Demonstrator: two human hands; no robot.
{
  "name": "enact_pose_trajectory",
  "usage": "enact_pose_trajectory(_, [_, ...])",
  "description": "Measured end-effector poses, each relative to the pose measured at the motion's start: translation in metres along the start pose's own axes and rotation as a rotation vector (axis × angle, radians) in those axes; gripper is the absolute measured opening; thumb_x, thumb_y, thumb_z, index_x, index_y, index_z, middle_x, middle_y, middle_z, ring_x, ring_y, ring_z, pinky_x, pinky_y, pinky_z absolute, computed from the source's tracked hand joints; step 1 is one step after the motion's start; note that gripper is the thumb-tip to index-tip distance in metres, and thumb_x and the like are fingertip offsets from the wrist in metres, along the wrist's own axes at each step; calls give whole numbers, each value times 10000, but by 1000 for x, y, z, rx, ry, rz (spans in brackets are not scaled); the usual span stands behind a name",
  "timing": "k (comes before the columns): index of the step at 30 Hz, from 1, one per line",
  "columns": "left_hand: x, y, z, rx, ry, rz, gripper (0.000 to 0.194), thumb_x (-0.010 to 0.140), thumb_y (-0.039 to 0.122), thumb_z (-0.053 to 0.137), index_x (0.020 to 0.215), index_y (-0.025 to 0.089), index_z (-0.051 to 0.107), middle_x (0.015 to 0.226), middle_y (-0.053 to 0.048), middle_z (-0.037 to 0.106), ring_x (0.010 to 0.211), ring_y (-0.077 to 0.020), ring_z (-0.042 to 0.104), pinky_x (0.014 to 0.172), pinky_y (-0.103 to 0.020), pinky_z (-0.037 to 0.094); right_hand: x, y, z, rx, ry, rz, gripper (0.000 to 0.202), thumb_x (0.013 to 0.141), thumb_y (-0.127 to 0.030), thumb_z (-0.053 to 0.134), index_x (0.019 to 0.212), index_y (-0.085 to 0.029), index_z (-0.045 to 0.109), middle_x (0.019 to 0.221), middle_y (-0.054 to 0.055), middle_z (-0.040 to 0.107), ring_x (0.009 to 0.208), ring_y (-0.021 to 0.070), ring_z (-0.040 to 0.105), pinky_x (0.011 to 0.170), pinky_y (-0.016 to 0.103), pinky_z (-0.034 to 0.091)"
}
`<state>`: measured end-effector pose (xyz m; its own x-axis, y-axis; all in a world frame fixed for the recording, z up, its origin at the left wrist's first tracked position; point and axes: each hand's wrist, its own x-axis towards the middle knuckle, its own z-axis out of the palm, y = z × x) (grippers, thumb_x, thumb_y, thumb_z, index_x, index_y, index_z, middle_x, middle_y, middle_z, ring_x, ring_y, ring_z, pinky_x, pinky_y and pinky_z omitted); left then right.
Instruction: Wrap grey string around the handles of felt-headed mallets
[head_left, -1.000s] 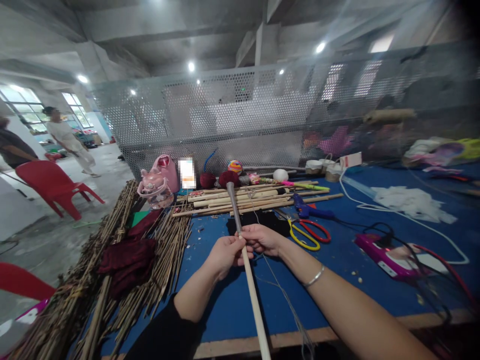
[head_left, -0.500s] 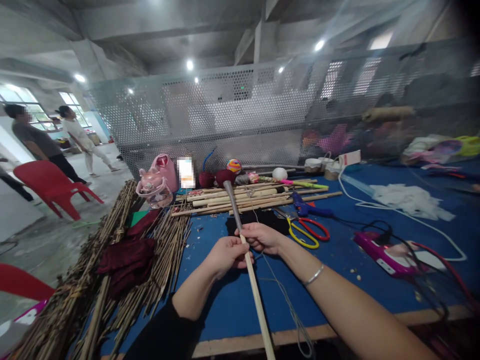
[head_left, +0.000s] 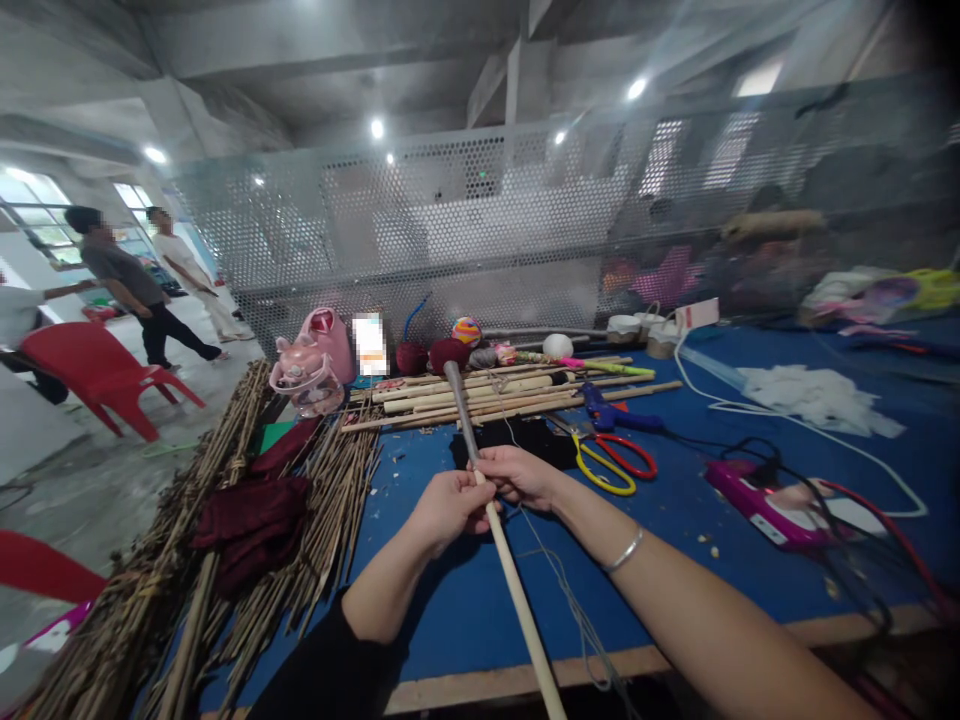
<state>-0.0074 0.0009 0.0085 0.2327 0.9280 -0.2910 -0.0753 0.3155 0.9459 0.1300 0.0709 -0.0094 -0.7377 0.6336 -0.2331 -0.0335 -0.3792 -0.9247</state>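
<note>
A long pale wooden stick points away from me, its far part covered in grey. My left hand is closed round the bare wood, thumb on top, just below where the grey ends. At that edge my right hand pinches the stick from the other side; its fingertips are partly hidden. Loose grey thread hangs from under the hands to the table's front edge. Beyond them lie a black cloth and scissors with one yellow and one red handle.
Bundled thin twigs with a dark red cloth cover the left side. Pale sticks, yarn balls and a blue glue gun lie behind. A purple power strip with cables sits right. Two people walk far left.
Both hands keep nearly the same hold on the stick, and the grey edge looks unchanged. In the background, the people at left have moved rightward, and another person's arm shows at the far left.
</note>
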Motion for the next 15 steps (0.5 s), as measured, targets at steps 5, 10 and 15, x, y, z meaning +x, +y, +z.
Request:
enact_pose_trajectory(5, [-4,4,-1,-33,-41,-96,314,640,395,633,792,130,563,710,-67,641,541,-110,589,495,-206,443,-2,-4,1,-3,-27,11,283,677,-360,642,746,-131,490,485,-81,437,323,-8,170,309,149,53])
enact_pose_trajectory(10, [2,-4,-3,213,199,13,358,612,483,632,617,155,489,453,4,534,364,-82,477,374,-185,367,3,-1,2,-47,51,-37,291,653,-363,655,711,-147,470,406,-111,350,305,2,154,298,157,70])
enact_pose_trajectory(15, [6,-6,-5,137,137,47,376,616,500,622,599,146,493,477,4,531,388,-71,481,409,-186,394,1,-2,1,-16,32,-9,288,684,-380,636,725,-153,463,406,-120,294,323,5,134,303,149,52])
